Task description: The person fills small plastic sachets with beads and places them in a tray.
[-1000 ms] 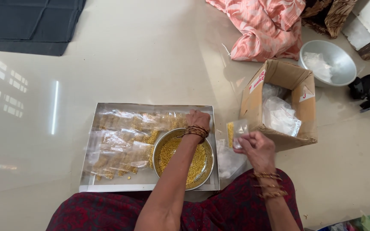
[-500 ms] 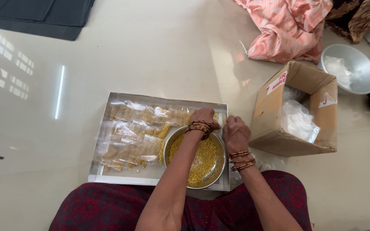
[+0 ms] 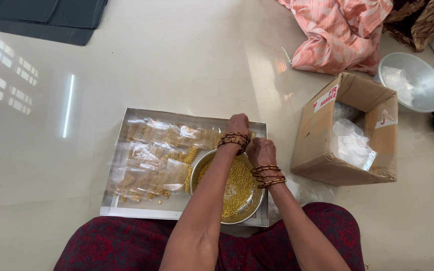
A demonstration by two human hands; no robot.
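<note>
- I see my left hand (image 3: pixel 238 125) stretched over the far rim of the round metal bowl (image 3: pixel 203 163), fingers curled down out of my sight; I cannot tell what it grips, if anything.
- My right hand (image 3: pixel 261 151) sits just beside it, to the right, knuckles up and fingers tucked under; its hold is hidden from me too.
- Both wrists carry thin, glossy bangles (image 3: pixel 267 175) in red and gold.
- The bowl is shiny steel and holds a grainy heap of tiny yellow beads (image 3: pixel 237 188). It stands in the near right part of a shallow, rectangular tray (image 3: pixel 141 213) with pale walls.
- Left of the bowl, the tray is lined with small, clear, crinkled plastic packets (image 3: pixel 151 155) of the same beads; a few loose beads lie near them.
- To the right stands an open brown cardboard box (image 3: pixel 322 150) with soft clear bags inside.
- Farther right sits a smooth metal basin (image 3: pixel 423 85), and beyond the box, a rumpled pink cloth (image 3: pixel 337 30).
- The floor (image 3: pixel 126 65) is pale, polished and reflective.
</note>
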